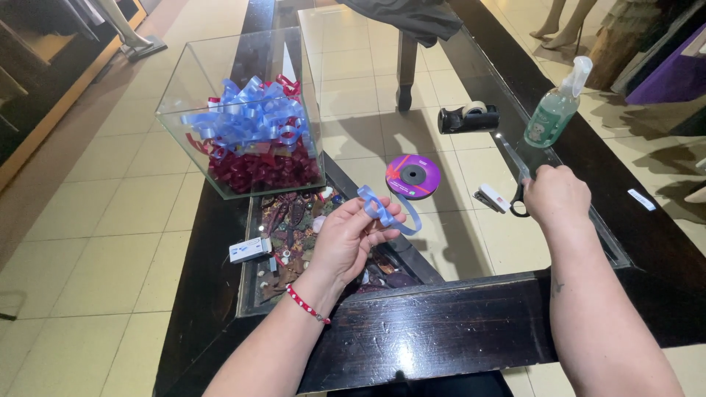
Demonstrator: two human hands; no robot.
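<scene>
Glass-topped table with dark wooden frame, seen from above. Glass box near the far left corner, holding blue and red ribbon bows. Spray bottle by the right edge; tape dispenser just left of it. Purple ribbon spool at mid-table. Left hand, toward the near edge, pinches a looped blue ribbon between fingers and thumb. Right hand, near the right edge, is clenched on the handles of scissors. Stapler lies just left of the scissors.
</scene>
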